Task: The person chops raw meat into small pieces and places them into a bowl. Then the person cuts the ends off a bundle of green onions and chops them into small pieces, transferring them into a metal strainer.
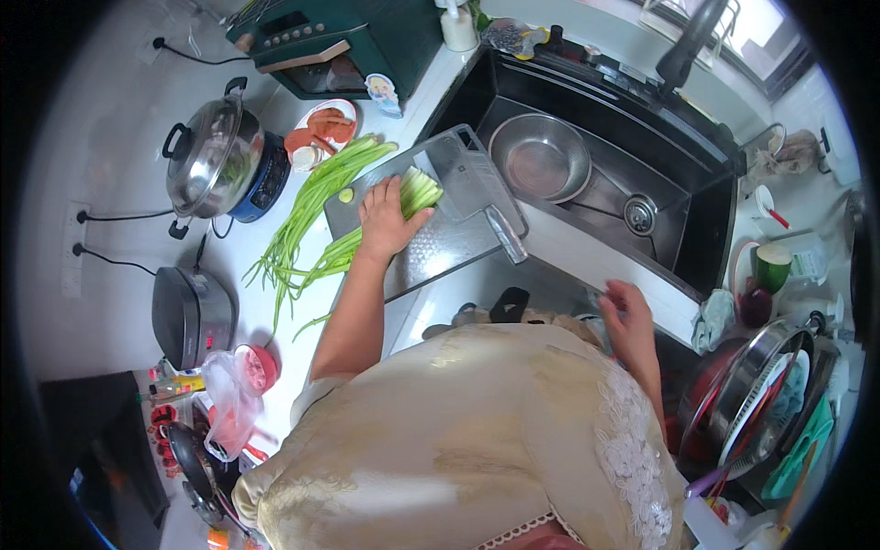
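Note:
My left hand (388, 220) rests over a bunch of green vegetable stalks (421, 192), thumb along one side, on a metal cutting board (433, 251). The pale cut ends point toward the sink. A cleaver (505, 235) lies flat on the board, its metal handle toward me and out of either hand. One small round green piece (346, 195) sits near the board's left edge. More long green stalks (316, 196) lie across the board's left edge and the counter. My right hand (627, 316) hangs by the counter's front edge, fingers loosely bent, with nothing visible in it.
A dark sink (677, 199) holds a perforated metal basin (540, 158). Left of the board are a plate of sausage and other cut food (323, 130), a lidded steel pot (213, 158) and a grey appliance (192, 316). Pans and basins (749, 392) crowd the right.

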Demonstrator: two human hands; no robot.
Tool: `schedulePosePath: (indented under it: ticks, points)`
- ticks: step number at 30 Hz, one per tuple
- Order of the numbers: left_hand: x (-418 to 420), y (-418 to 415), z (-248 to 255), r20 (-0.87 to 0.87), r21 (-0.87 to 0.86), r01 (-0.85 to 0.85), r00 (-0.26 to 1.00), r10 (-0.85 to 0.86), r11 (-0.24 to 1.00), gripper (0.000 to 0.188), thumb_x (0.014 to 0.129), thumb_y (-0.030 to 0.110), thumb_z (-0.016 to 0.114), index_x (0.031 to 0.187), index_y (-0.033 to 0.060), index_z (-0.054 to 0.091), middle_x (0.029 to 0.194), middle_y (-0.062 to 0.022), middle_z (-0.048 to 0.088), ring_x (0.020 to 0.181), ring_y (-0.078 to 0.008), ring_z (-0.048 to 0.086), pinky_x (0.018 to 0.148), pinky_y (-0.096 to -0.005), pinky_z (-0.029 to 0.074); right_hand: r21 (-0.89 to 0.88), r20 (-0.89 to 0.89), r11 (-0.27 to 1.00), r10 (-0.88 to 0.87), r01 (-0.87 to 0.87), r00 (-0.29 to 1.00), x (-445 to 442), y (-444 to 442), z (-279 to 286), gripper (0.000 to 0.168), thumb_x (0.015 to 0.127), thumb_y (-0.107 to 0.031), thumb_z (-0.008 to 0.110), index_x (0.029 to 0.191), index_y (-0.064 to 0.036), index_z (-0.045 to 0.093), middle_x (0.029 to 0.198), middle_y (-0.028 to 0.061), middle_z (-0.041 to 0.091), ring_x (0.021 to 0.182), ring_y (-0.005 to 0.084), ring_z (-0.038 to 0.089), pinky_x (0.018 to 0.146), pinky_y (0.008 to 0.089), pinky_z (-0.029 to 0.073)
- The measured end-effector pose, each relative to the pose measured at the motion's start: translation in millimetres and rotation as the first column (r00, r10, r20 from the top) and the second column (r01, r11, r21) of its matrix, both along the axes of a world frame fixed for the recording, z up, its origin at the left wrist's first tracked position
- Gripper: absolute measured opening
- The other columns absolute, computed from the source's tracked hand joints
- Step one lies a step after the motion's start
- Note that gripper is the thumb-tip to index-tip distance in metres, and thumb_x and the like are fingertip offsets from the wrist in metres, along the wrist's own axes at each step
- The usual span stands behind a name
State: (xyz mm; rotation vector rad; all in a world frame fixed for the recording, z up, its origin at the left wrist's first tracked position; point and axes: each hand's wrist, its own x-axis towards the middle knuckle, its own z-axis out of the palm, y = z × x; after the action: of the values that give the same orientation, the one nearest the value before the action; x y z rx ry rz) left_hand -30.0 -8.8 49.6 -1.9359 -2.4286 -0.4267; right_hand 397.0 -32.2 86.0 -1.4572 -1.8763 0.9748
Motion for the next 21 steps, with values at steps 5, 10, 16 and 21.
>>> schedulePosePath:
  ticks: [5, 10, 16, 21]
  points:
    - [-19, 8, -21, 0.114, -0.043, 0.074, 0.991, -0.069, 0.996, 0.09, 0.072, 0.055, 0.07, 0.14, 0.0037, 0.039, 0.141, -0.0194, 0.041, 0.128, -0.0378, 0.038, 0.106, -0.0527, 0.027, -0.011, 0.127, 0.966, 0.258, -0.259, 0.958, -101, 59, -4, 0.044, 0.082, -0.022, 0.069, 0.119, -0.003, 0.056, 0.109, 0.0164, 0.06, 0.098, 0.0279, 0.061, 0.081, 0.0363, 0.051]
    - [-24, 1, -27, 0.157, -0.008, 0.096, 0.983, -0.094, 0.995, 0.079, 0.073, 0.047, 0.072, 0.136, 0.0061, 0.045, 0.136, -0.0163, 0.046, 0.124, -0.0347, 0.042, 0.1, -0.0505, 0.033, -0.121, 0.278, 0.951, 0.307, -0.283, 0.91, -170, 97, -26, 0.063, 0.075, -0.03, 0.074, 0.126, -0.002, 0.051, 0.109, 0.0185, 0.062, 0.097, 0.0311, 0.062, 0.084, 0.039, 0.05]
    - [-21, 0, -33, 0.184, 0.059, 0.112, 0.976, -0.121, 0.992, 0.065, 0.074, 0.039, 0.073, 0.126, 0.0068, 0.052, 0.13, -0.0119, 0.049, 0.121, -0.0301, 0.042, 0.097, -0.0465, 0.033, -0.23, 0.311, 0.949, 0.281, -0.215, 0.908, -194, 113, -47, 0.058, 0.067, -0.02, 0.079, 0.116, -0.003, 0.054, 0.09, 0.0131, 0.064, 0.083, 0.0257, 0.063, 0.075, 0.0354, 0.05]
    - [-20, -4, -38, 0.195, 0.164, 0.1, 0.972, -0.132, 0.981, 0.058, 0.074, 0.037, 0.074, 0.12, 0.0079, 0.055, 0.126, -0.0101, 0.05, 0.117, -0.0283, 0.044, 0.095, -0.0451, 0.034, -0.39, -0.039, 0.894, 0.226, -0.223, 0.973, -189, 129, -40, 0.036, 0.064, -0.011, 0.076, 0.09, -0.005, 0.051, 0.076, 0.0047, 0.056, 0.07, 0.0148, 0.055, 0.063, 0.0297, 0.047]
